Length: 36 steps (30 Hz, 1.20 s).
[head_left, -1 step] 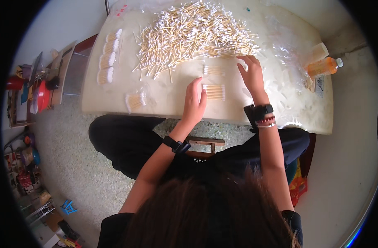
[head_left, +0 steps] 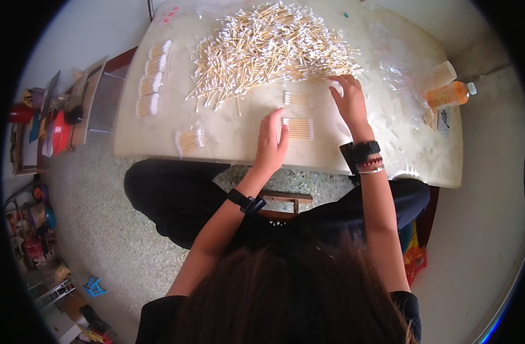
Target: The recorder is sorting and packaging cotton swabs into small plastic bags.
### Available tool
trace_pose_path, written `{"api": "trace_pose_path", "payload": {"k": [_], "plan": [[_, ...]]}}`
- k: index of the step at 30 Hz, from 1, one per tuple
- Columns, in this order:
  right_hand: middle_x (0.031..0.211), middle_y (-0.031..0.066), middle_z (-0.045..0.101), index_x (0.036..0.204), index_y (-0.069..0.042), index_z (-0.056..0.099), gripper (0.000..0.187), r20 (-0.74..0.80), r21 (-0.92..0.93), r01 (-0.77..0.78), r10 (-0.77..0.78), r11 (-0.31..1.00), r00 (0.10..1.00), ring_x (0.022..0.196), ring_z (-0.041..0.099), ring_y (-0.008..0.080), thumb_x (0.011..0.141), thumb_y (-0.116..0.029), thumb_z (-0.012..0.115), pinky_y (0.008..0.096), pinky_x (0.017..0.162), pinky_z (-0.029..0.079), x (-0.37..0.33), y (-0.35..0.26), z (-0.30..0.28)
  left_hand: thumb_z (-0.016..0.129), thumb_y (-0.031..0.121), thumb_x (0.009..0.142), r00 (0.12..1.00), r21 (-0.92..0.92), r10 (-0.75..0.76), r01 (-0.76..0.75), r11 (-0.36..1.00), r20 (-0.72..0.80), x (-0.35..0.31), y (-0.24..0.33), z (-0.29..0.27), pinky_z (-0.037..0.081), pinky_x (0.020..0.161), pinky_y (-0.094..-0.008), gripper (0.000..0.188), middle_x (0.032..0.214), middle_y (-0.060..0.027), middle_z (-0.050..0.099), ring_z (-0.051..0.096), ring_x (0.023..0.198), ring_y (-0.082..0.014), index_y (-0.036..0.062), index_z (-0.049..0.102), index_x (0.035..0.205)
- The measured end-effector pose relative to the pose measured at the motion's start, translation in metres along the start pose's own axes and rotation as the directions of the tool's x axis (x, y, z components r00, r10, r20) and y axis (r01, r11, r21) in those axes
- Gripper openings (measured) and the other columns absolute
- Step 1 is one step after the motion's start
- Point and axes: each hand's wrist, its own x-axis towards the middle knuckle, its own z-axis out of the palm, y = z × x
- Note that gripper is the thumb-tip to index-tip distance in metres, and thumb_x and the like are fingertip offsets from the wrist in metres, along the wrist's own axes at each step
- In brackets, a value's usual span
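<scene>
A large loose pile of cotton swabs (head_left: 274,46) with white tips covers the far middle of the table. At its near right edge is my right hand (head_left: 350,103), thumb and forefinger apart, fingertips by the outermost swabs. My left hand (head_left: 270,140) lies with fingers stretched forward and thumb apart, close to the left ends of a neat row of swabs (head_left: 298,129). Just beyond that row is a smaller group of aligned swabs (head_left: 298,99). Neither hand visibly holds anything.
Several bundles of swabs (head_left: 149,86) line the table's left side, with another bundle (head_left: 189,140) nearer me. Clear plastic wrap (head_left: 397,69), a pale cup (head_left: 443,73) and a bottle of orange liquid (head_left: 449,94) stand on the right. The table's front edge (head_left: 216,160) lies over my legs.
</scene>
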Motion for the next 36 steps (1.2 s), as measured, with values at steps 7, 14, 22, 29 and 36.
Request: {"api": "trace_pose_path", "payload": {"k": [7,14,22,29,36], "plan": [[0.103,0.0144,0.059,0.106,-0.009,0.062,0.034,0.015,0.015,0.021,-0.022,1.0,1.0,0.098,0.055,0.0338,0.073,-0.001,0.067,0.0401,0.085,0.046,0.024,0.034,0.014,0.053,0.0,0.083,0.983,0.021,0.171,-0.173,0.985,0.069,0.005,0.001,0.004,0.038,0.097,-0.045,0.028,0.113,-0.0187,0.054,0.046,0.115,-0.0381,-0.0006,0.049,0.111],[0.091,0.0129,0.063,0.109,-0.012,0.062,0.033,0.071,0.08,-0.091,0.086,0.993,0.994,0.083,0.062,0.029,0.077,-0.003,0.064,0.0376,0.073,0.05,0.03,0.037,0.006,0.049,0.001,0.088,0.996,-0.037,0.09,-0.09,0.995,-0.001,0.002,0.001,0.004,0.038,0.096,-0.0407,0.022,0.115,-0.0182,0.054,0.049,0.112,-0.0345,0.0003,0.05,0.11],[0.083,0.0103,0.069,0.102,-0.009,0.069,0.023,-0.075,0.066,-0.101,0.106,0.993,0.992,0.075,0.067,0.0212,0.08,-0.014,0.066,0.0303,0.069,0.051,0.036,0.03,-0.016,0.047,0.002,0.089,0.996,-0.034,0.084,-0.084,0.996,-0.001,0.001,0.001,0.002,0.039,0.095,-0.0397,0.02,0.115,-0.0185,0.054,0.051,0.109,-0.0343,0.0005,0.051,0.109],[0.078,0.01,0.07,0.094,-0.003,0.069,0.021,-0.11,0.323,-0.36,0.412,0.875,0.904,0.07,0.068,0.0154,0.082,-0.02,0.068,0.0261,0.064,0.052,0.041,0.05,-0.029,0.047,0.003,0.09,0.996,-0.03,0.091,-0.09,0.995,0.008,0.003,0.003,0.005,0.04,0.094,-0.0401,0.019,0.114,-0.0186,0.055,0.051,0.109,-0.0345,0.0006,0.051,0.109],[0.062,0.0071,0.065,0.088,0.001,0.068,0.02,0.238,0.233,-0.471,0.42,0.851,0.876,0.052,0.061,0.0105,0.081,-0.018,0.069,0.0239,0.048,0.05,-0.004,0.047,-0.04,0.05,0.002,0.087,0.993,-0.005,0.115,-0.115,0.993,0.03,0.002,0.0,0.001,0.042,0.09,-0.0418,0.021,0.114,-0.0187,0.053,0.05,0.108,-0.0361,-0.0004,0.05,0.108]]}}
